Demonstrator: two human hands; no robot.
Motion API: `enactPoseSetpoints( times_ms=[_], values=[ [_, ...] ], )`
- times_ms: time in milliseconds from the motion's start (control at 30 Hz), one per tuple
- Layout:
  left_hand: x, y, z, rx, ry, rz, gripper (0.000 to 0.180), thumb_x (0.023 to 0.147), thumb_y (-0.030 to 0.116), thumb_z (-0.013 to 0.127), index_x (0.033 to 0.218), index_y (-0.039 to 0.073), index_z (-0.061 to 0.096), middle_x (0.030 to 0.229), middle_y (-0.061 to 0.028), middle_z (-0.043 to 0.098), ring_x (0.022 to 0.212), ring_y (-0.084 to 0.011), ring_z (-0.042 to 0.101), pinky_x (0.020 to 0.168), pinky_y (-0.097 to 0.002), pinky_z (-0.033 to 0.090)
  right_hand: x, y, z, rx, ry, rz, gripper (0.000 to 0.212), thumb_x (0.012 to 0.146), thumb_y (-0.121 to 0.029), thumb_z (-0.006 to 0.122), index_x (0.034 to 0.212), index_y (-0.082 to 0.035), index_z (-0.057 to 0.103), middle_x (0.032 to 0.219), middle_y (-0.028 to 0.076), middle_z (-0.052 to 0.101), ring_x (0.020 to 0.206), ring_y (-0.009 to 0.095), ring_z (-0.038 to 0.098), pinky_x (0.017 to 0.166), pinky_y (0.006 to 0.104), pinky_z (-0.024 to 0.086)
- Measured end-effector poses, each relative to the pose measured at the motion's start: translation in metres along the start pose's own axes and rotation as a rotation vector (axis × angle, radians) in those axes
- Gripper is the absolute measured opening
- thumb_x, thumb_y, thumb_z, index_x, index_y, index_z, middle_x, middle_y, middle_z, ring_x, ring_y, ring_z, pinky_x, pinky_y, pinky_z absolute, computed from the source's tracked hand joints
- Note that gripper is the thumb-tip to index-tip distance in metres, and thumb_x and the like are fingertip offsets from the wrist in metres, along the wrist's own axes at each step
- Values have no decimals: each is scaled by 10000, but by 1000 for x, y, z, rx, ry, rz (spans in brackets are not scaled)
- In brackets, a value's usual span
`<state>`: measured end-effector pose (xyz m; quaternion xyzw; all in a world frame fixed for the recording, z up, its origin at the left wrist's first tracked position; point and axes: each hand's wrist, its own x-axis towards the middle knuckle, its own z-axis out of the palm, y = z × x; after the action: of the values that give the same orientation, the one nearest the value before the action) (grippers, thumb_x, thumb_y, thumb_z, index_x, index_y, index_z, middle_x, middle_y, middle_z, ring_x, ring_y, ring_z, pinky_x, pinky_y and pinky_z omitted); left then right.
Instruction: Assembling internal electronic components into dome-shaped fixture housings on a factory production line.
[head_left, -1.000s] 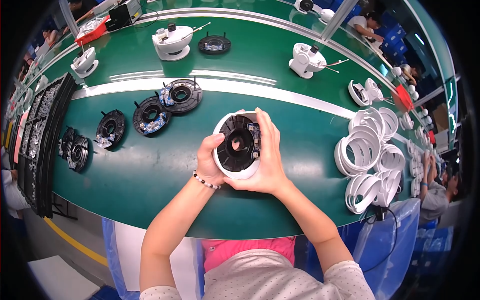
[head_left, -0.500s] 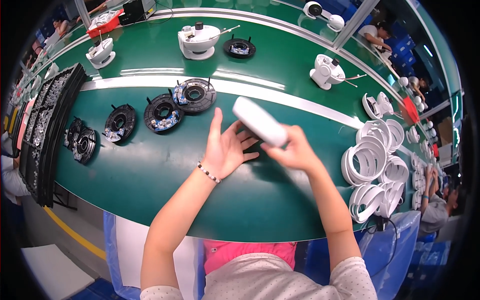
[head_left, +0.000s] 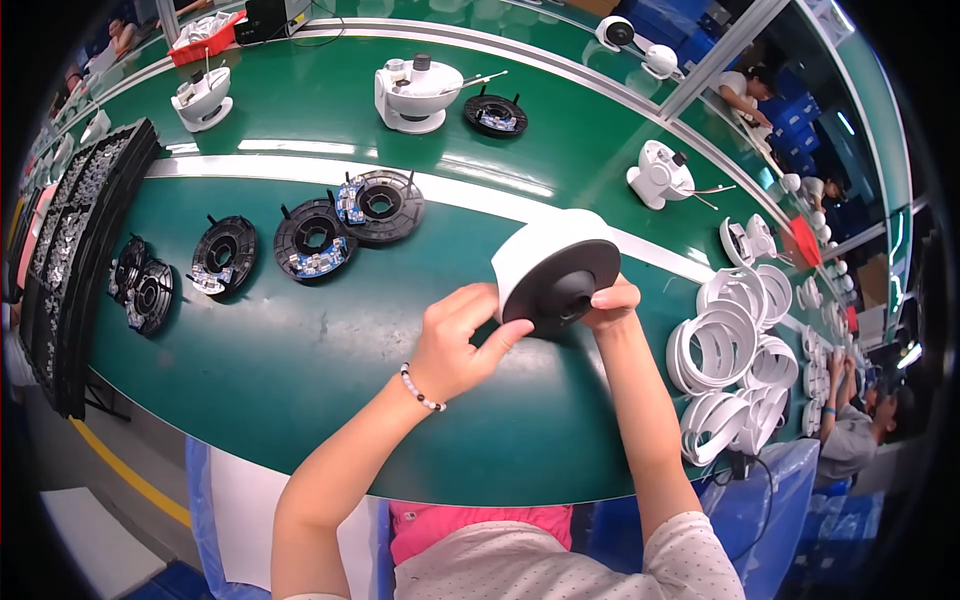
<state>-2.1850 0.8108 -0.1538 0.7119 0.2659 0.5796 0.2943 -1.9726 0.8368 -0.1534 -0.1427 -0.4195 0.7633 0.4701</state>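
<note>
Between my hands is a round camera front cover (head_left: 565, 283), with a black face, a raised centre and a deep white rim. It is tilted above the table, its black face turned toward me. My left hand (head_left: 462, 338) grips its left edge, thumb on the black face and fingers against the white side. At the lower right edge my right hand (head_left: 612, 302) holds it, thumb near the raised centre; its other fingers are partly hidden behind the cover. To the left lie black round plates (head_left: 379, 205) with small circuit boards on them.
White rings (head_left: 715, 345) are piled at the right end of the green table (head_left: 330, 400). A black tray rack (head_left: 75, 280) with small clear parts stands at the left. Beyond the white strip, white camera bodies (head_left: 420, 95) stand on the belt. Co-workers sit at the far right.
The white part has turned so its black face shows toward me. My left hand, open and apart from it before, has closed on its left edge. My right hand still holds it.
</note>
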Motion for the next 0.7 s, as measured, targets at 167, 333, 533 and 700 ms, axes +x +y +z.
enactPoseSetpoints(
  times_ms=[167,333,533,700],
  values=[
    [-3,-4,-4,144,-70,150,220,672,156,671,759,-12,559,787,-143,585,726,-287,565,688,-352,444,4,-8,-15,-138,28,-114,668,453,-55,591,1095,75,460,1048,171,548,964,268,531,864,332,397],
    [-11,-18,5,222,-66,-8,432,736,188,583,1105,-4,465,1014,-163,548,914,-301,527,804,-372,399,42,-91,-52,-1157,554,-171,410,559,-163,668,905,42,587,816,79,619,701,161,578,655,291,461],
    [-17,-20,6,236,-196,-10,432,744,184,563,1132,33,446,950,-103,579,890,-262,542,873,-433,355,61,-70,-131,-2372,503,-253,374,556,-37,572,924,-88,613,816,138,616,781,299,574,772,387,411],
    [-23,-24,-4,191,-215,-36,417,730,128,542,1126,25,461,956,-103,603,896,-259,558,908,-431,333,77,-80,-113,-2396,547,365,413,530,-166,664,936,-113,615,920,95,614,877,264,563,816,458,361]
  ],
)
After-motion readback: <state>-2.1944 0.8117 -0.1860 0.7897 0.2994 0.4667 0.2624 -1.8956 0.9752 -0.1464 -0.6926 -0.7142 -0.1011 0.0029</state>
